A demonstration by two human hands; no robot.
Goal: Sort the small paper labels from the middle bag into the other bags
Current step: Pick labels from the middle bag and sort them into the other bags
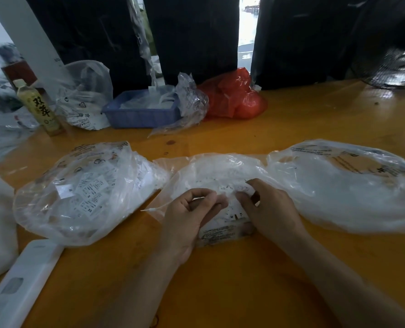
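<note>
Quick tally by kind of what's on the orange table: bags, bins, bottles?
Clear plastic bags in the near row: 3: left bag, middle bag, right bag
Clear plastic bags at the back: 2
Red plastic bag: 1
Blue bin: 1
Bottle: 1
Total: 8
</note>
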